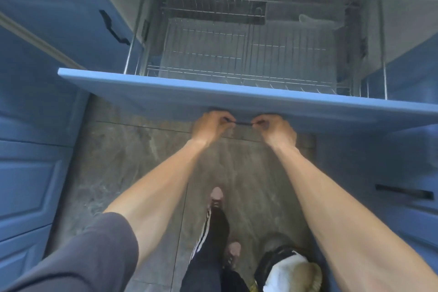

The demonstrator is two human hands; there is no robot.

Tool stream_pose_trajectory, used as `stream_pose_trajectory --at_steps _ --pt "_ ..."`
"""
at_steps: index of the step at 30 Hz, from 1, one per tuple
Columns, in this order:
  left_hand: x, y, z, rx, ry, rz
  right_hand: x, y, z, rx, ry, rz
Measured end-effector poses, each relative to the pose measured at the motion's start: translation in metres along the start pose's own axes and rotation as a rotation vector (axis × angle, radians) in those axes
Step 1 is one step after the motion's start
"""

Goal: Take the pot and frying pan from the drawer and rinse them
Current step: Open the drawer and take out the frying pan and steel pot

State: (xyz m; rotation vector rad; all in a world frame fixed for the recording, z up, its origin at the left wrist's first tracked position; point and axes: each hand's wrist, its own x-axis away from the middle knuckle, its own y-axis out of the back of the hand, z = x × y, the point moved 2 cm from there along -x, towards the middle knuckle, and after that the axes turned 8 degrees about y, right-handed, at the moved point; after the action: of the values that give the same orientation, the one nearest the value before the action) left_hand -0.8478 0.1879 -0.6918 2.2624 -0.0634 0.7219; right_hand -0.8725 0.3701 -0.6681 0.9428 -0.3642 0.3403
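Note:
A blue drawer (237, 99) stands pulled out under the counter. Inside it sits a wire rack (237, 54) with a grey liner; no pot or frying pan shows in it. My left hand (211, 125) and my right hand (275, 129) both grip the dark handle bar (244, 123) on the drawer's front, fingers curled round it, side by side. The back of the drawer lies in shadow under the counter, where a pale curved shape (308, 18) is too dim to identify.
Blue cabinet doors with black handles (113, 28) flank the drawer on the left and right (403, 192). Grey marbled floor tiles (132, 149) lie below. My feet in shoes (216, 197) stand beneath, and a white and tan object (291, 272) sits on the floor at lower right.

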Motion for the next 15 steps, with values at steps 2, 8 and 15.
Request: stream_pose_trajectory --at_steps 2,8,15 --pt "-0.019 0.009 -0.011 0.019 -0.020 -0.001 -0.024 0.008 0.006 0.015 -0.005 0.004" --pt "-0.090 0.035 -0.042 -0.016 -0.048 -0.034 -0.093 0.028 0.026 0.002 -0.020 -0.063" --pt "-0.161 0.067 -0.078 -0.051 -0.061 -0.020 -0.168 0.055 0.047 0.013 -0.072 -0.048"
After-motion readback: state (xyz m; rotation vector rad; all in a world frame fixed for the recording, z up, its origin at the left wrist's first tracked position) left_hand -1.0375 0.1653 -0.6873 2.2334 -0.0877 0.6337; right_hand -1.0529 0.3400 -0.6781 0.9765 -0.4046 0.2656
